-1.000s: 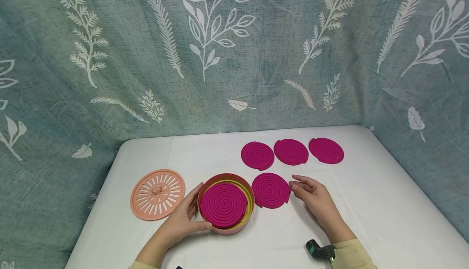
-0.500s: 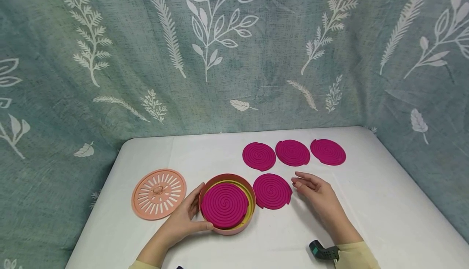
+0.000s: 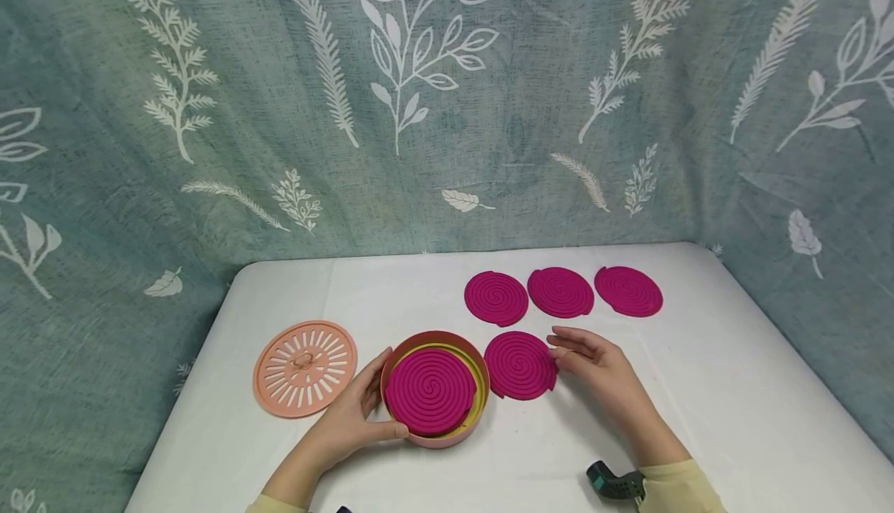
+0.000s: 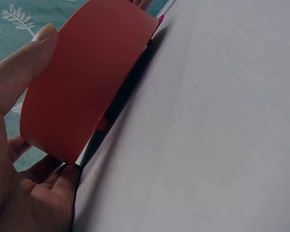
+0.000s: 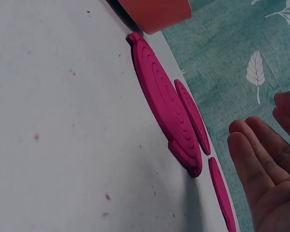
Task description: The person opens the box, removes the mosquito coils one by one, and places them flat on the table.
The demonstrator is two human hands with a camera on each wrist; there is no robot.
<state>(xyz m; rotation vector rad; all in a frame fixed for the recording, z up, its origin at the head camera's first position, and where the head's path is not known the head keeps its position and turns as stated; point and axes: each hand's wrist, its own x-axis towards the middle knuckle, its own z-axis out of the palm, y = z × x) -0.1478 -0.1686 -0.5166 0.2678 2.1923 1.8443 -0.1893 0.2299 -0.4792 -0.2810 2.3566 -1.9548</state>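
My left hand (image 3: 352,416) grips a round salmon-pink container (image 3: 450,441), thumb on its near rim and fingers round its left side. In the left wrist view the thumb and fingers hold the wall of this container (image 4: 89,72). Inside it, within a yellow inner rim, sits a magenta mosquito coil (image 3: 429,390). Right of the container a loose mosquito coil (image 3: 520,365) lies flat. Over that coil's right edge hovers my right hand (image 3: 602,369), fingers loosely bent. The right wrist view shows these fingers (image 5: 261,154) apart from the coil (image 5: 166,104), with nothing held.
A peach slotted lid (image 3: 305,408) with a small wire piece at its centre lies on the left. Three more mosquito coils (image 3: 496,298) form a row at the back of the white table (image 3: 531,459). Behind hangs a green leaf-patterned cloth (image 3: 517,187).
My right hand drew back slightly from the loose coil, then came left again to its edge. The left hand keeps its grip on the container. The head view has shifted a little.
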